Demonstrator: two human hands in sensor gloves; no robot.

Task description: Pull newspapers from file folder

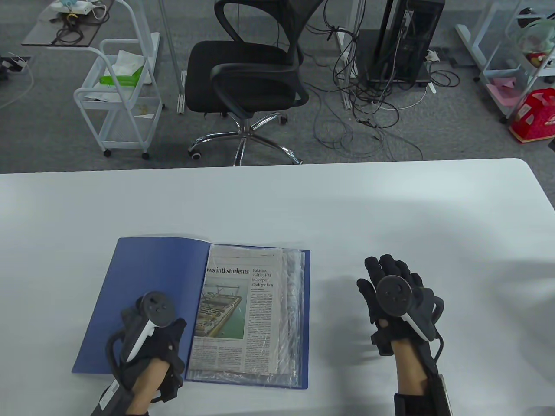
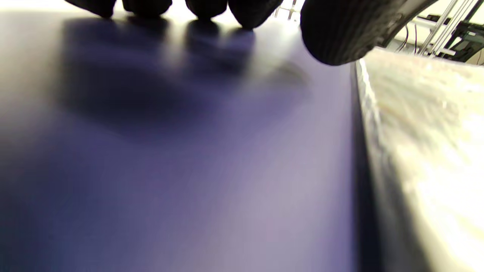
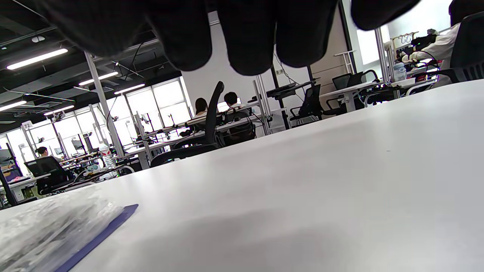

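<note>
A blue file folder (image 1: 130,277) lies open on the white table (image 1: 390,208). Its right half holds a newspaper (image 1: 243,312) inside clear plastic sleeves. My left hand (image 1: 156,329) rests on the inside of the opened left cover and holds nothing. In the left wrist view its fingertips (image 2: 245,11) sit on the blue cover (image 2: 189,170), with the thumb (image 2: 340,34) near the spine beside the newspaper (image 2: 427,132). My right hand (image 1: 388,281) is open and empty, fingers stretched over bare table to the right of the folder. The right wrist view shows the folder's corner (image 3: 102,230).
Beyond the table's far edge stand a black office chair (image 1: 247,73), a white wire cart (image 1: 121,95) and a tangle of cables (image 1: 373,108) on the floor. The stacked sleeve edges (image 1: 297,312) lie along the folder's right side.
</note>
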